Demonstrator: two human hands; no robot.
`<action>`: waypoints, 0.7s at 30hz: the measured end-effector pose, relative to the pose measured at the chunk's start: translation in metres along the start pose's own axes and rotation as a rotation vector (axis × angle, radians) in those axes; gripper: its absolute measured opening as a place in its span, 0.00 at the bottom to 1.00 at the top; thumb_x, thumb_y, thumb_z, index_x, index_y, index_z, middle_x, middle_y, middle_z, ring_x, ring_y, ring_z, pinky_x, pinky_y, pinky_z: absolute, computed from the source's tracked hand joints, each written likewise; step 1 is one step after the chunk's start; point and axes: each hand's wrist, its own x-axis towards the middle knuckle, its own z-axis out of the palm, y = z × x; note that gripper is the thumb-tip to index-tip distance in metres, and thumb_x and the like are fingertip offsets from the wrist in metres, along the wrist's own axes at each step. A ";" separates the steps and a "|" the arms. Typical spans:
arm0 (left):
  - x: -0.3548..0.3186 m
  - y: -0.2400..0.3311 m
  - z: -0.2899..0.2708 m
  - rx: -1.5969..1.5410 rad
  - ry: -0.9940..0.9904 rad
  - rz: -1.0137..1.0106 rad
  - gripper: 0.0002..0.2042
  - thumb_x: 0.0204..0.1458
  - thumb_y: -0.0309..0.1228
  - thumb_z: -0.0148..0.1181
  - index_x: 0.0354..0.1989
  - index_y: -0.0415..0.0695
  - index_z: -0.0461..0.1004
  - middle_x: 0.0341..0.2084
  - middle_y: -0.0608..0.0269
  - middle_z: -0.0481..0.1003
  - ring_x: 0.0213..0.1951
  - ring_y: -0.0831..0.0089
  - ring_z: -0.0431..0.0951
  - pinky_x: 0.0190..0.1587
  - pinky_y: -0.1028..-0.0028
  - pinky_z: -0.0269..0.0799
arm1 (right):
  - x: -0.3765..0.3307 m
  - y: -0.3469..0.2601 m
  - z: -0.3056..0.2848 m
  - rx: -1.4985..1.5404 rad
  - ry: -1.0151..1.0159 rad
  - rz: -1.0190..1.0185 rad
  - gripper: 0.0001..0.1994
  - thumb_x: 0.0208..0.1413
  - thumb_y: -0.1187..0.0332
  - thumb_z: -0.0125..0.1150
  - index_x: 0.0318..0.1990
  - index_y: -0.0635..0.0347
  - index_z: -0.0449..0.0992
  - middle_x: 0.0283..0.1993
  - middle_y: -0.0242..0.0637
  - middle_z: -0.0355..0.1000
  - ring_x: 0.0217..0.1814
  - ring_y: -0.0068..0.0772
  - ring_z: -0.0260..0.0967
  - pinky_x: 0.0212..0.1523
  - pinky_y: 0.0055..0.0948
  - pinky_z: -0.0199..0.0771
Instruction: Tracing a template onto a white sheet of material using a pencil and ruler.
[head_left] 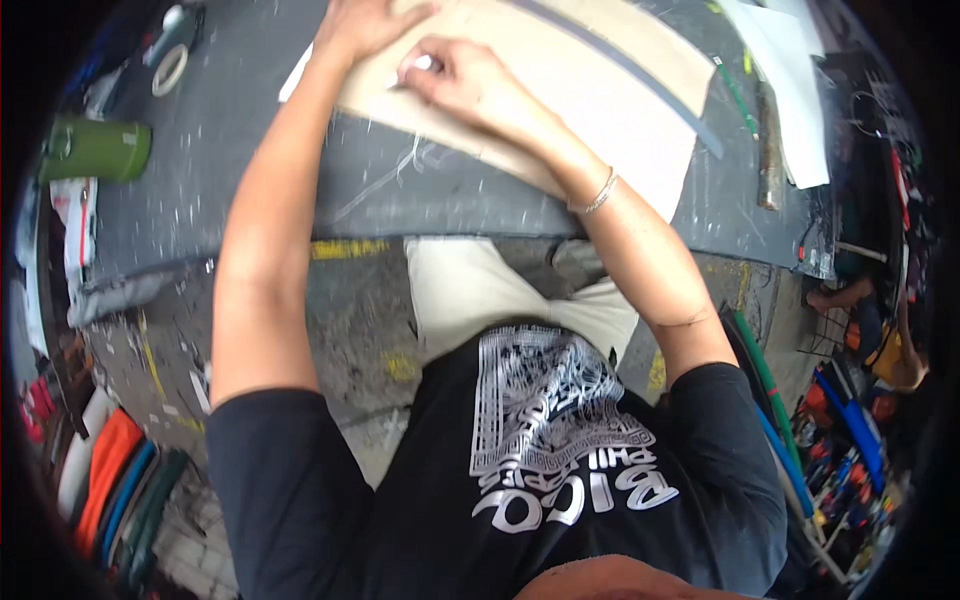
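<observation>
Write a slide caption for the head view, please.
Right hand holding a small white object at a tan sheet, left hand beside it.

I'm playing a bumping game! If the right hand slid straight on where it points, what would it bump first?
Probably the left hand, near its wrist: it's just ahead, up and left of the right hand. Both seem close to the sheet, but depth is unclear.

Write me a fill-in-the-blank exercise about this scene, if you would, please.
Over the large beige sheet, the right hand holds a small object coloured ____.
The picture's ____ edge cuts off part of the left hand.
A thin, pale bracelet circles the ____ wrist.
On the dark grey table, the green cylindrical object lies toward the ____ side.

Missing words: white; top; right; left.
</observation>
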 end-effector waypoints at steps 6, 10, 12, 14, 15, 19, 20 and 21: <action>-0.002 0.008 0.012 0.055 0.039 0.011 0.44 0.52 0.72 0.49 0.72 0.54 0.62 0.74 0.60 0.57 0.75 0.63 0.51 0.75 0.54 0.44 | 0.031 0.044 -0.051 -0.088 0.251 -0.041 0.15 0.62 0.61 0.59 0.47 0.65 0.79 0.33 0.41 0.79 0.34 0.28 0.74 0.40 0.30 0.76; -0.008 0.009 0.002 0.045 0.047 0.002 0.44 0.52 0.71 0.50 0.71 0.54 0.65 0.74 0.60 0.57 0.75 0.62 0.52 0.75 0.54 0.44 | 0.056 0.072 -0.088 -0.066 0.355 0.200 0.14 0.61 0.63 0.61 0.47 0.64 0.79 0.36 0.37 0.80 0.38 0.26 0.76 0.45 0.28 0.76; -0.002 0.019 0.001 0.023 0.028 -0.001 0.44 0.52 0.72 0.50 0.71 0.55 0.65 0.74 0.60 0.57 0.75 0.63 0.51 0.75 0.54 0.44 | 0.069 0.102 -0.108 -0.094 0.404 0.144 0.14 0.62 0.63 0.61 0.47 0.64 0.79 0.36 0.37 0.80 0.38 0.26 0.75 0.44 0.28 0.76; 0.000 0.019 0.001 0.027 0.027 -0.003 0.43 0.52 0.72 0.50 0.71 0.55 0.65 0.74 0.61 0.57 0.76 0.63 0.51 0.75 0.54 0.44 | 0.080 0.115 -0.116 -0.092 0.428 0.091 0.12 0.59 0.66 0.59 0.46 0.61 0.79 0.40 0.47 0.79 0.42 0.41 0.78 0.47 0.36 0.76; -0.002 0.015 0.000 0.036 0.023 -0.012 0.43 0.52 0.72 0.50 0.71 0.55 0.65 0.74 0.61 0.57 0.76 0.63 0.51 0.76 0.55 0.43 | 0.085 0.114 -0.114 -0.085 0.421 0.088 0.12 0.59 0.66 0.59 0.46 0.61 0.79 0.40 0.47 0.79 0.42 0.41 0.78 0.47 0.36 0.76; -0.004 0.009 0.002 0.044 0.028 -0.022 0.43 0.52 0.72 0.49 0.71 0.56 0.64 0.74 0.62 0.56 0.76 0.63 0.51 0.76 0.55 0.43 | 0.095 0.114 -0.109 -0.275 0.442 0.066 0.11 0.60 0.66 0.59 0.45 0.61 0.79 0.45 0.48 0.78 0.48 0.49 0.76 0.52 0.41 0.74; -0.004 0.008 0.002 0.047 0.032 -0.019 0.43 0.52 0.72 0.49 0.71 0.56 0.64 0.74 0.62 0.56 0.76 0.63 0.50 0.76 0.55 0.43 | 0.096 0.114 -0.108 -0.342 0.443 0.039 0.11 0.60 0.65 0.58 0.44 0.61 0.79 0.47 0.49 0.77 0.51 0.52 0.75 0.54 0.43 0.73; -0.003 0.010 0.002 0.048 0.037 -0.014 0.43 0.52 0.72 0.49 0.71 0.56 0.64 0.74 0.62 0.56 0.76 0.64 0.50 0.76 0.55 0.43 | 0.096 0.115 -0.108 -0.342 0.443 0.042 0.11 0.60 0.65 0.58 0.44 0.61 0.79 0.47 0.49 0.77 0.51 0.52 0.75 0.54 0.43 0.73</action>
